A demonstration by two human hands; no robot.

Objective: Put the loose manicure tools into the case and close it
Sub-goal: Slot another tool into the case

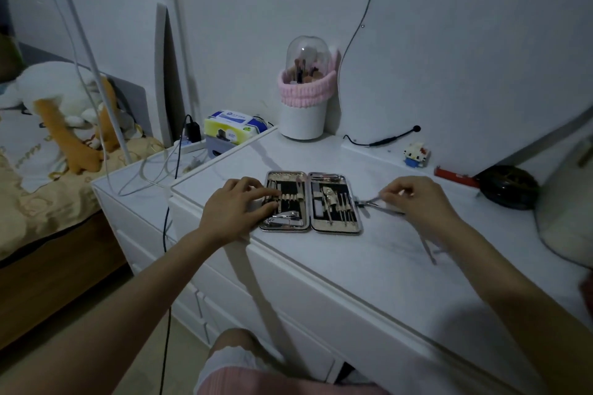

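Observation:
The manicure case (308,228) lies open flat on the white dresser top (369,253), with several metal tools strapped in both halves. My left hand (239,207) rests on the case's left half, fingers spread over the tools there. To the right of the case, my right hand (414,199) pinches a small metal nipper-like tool (369,203) that lies just off the case's right edge. A thin loose metal tool (428,248) lies on the dresser nearer to me, at the right.
A brush holder (303,90) with a clear dome and pink band stands at the back. A small toy figure (416,154), a red item (454,175) and a black round object (508,187) sit back right. Tissue packs (232,127), cables and a bed lie left.

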